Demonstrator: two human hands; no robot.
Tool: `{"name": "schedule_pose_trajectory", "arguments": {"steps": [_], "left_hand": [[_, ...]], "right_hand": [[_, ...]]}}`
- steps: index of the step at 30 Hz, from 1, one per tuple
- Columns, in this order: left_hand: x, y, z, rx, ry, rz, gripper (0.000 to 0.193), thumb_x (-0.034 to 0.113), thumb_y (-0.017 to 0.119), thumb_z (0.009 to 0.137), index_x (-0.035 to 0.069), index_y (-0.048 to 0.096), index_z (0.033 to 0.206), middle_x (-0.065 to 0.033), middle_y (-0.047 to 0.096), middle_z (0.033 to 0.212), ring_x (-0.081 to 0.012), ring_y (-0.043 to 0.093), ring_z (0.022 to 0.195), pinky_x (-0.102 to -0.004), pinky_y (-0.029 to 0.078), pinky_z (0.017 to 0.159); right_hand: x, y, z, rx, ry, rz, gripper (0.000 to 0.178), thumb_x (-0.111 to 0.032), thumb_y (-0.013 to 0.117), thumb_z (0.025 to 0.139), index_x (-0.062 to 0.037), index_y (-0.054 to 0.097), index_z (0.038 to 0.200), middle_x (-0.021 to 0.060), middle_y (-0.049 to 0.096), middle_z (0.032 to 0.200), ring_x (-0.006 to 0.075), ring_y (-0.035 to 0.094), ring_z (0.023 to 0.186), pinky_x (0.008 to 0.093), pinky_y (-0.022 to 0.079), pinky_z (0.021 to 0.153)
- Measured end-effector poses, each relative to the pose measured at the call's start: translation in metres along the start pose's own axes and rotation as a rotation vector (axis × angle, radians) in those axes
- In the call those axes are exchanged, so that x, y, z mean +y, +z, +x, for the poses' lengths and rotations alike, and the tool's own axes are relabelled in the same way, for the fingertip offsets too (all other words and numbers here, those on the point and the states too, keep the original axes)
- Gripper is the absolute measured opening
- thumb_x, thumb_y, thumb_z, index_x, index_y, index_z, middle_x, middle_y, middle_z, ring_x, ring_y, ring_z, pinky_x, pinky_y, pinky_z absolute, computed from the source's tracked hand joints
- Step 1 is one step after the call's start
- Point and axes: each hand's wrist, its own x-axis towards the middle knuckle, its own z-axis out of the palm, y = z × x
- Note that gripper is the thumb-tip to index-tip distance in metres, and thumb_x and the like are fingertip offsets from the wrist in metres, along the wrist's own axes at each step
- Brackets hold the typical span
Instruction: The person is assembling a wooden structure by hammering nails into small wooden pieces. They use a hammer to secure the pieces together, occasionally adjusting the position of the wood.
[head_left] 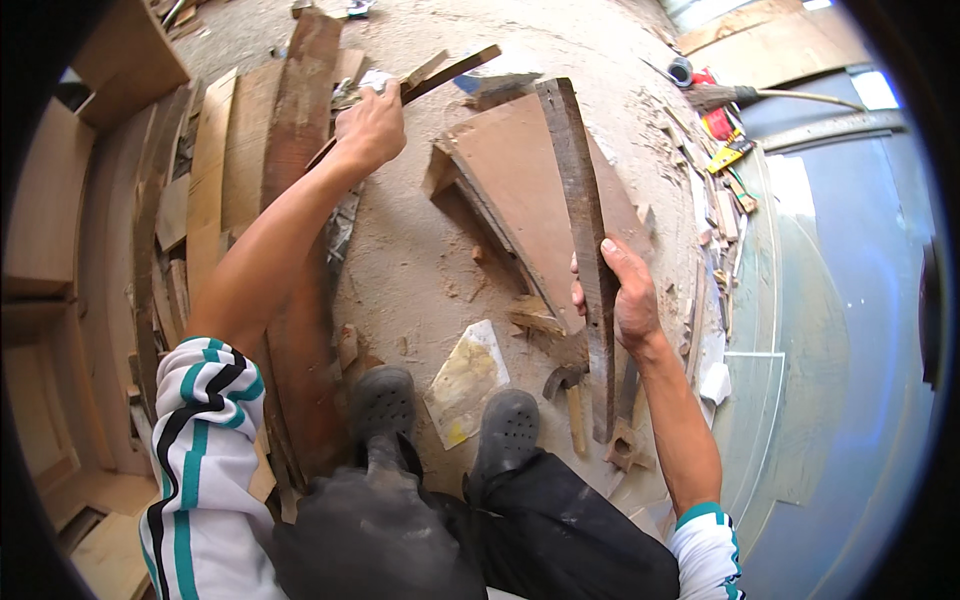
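My right hand (634,297) is closed round a long, dark, weathered wooden batten (580,180), thumb on its near face. The batten stands nearly lengthwise in view, over a brown wooden panel (510,165). Farther off to the left, my left hand (372,128) is closed on a thin dark wooden strip (455,72), which slants up to the right past the fingers. Part of the strip is hidden behind the hand. Beside the left forearm lies a wide reddish-brown plank (300,110). A hammer (576,405) with a wooden handle is near the batten's lower end.
Several boards (210,150) lean at the left beside wooden cabinets (50,200). A whitish, yellow-stained scrap (467,385) lies between my shoes. Along the right run wood offcuts (725,210), a yellow tool (730,153), a brush (720,95) and a large glassy sheet (850,350).
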Motion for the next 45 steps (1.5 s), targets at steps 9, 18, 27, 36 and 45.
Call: {"name": "schedule_pose_trajectory", "arguments": {"steps": [9,18,27,36,45], "left_hand": [[-0.028,0.096,0.074,-0.156,-0.025,-0.106,0.072,0.018,0.056,0.094,0.011,0.027,0.159,-0.0399,0.034,0.147,-0.0584,0.051,0.127,-0.0552,0.043,0.110],[0.010,0.068,0.005,0.270,0.235,-0.546,0.041,0.020,0.062,0.096,-0.004,0.064,0.129,-0.0222,0.072,0.113,-0.0321,0.070,0.103,-0.0398,0.054,0.093],[0.257,-0.008,-0.163,-0.433,0.744,-0.886,0.062,0.042,0.065,0.100,-0.006,0.052,0.137,-0.0228,0.066,0.123,-0.0273,0.067,0.112,-0.0393,0.058,0.086],[0.335,0.050,-0.203,-0.513,0.730,-0.613,0.034,0.032,0.055,0.105,-0.001,0.050,0.111,-0.0232,0.064,0.086,-0.0349,0.065,0.081,-0.0451,0.050,0.074],[0.355,0.077,-0.210,-0.481,0.877,-0.646,0.064,0.031,0.049,0.108,0.011,0.020,0.161,-0.0238,0.063,0.128,-0.0346,0.061,0.121,-0.0466,0.044,0.106]], "right_hand": [[0.009,-0.051,-0.056,0.348,-0.063,0.231,0.033,-0.034,0.045,0.106,-0.0043,0.058,0.099,0.0076,0.062,0.083,0.0157,0.064,0.063,0.0297,0.051,0.052],[0.034,-0.077,-0.086,0.587,-0.108,0.316,0.031,-0.034,0.046,0.107,-0.0046,0.054,0.113,0.0074,0.059,0.094,0.0188,0.067,0.080,0.0358,0.058,0.070],[0.081,-0.030,-0.093,0.456,-0.171,0.385,0.047,-0.038,0.054,0.106,-0.0061,0.040,0.138,0.0055,0.060,0.105,0.0165,0.068,0.092,0.0374,0.062,0.079],[0.175,-0.106,-0.145,0.515,0.087,-0.103,0.046,-0.042,0.059,0.102,-0.0035,0.055,0.127,0.0126,0.065,0.111,0.0245,0.067,0.100,0.0398,0.055,0.083],[0.315,-0.148,-0.206,0.144,0.378,-1.008,0.046,-0.031,0.065,0.093,0.0021,0.054,0.124,0.0277,0.065,0.109,0.0451,0.067,0.098,0.0539,0.055,0.083]]}}
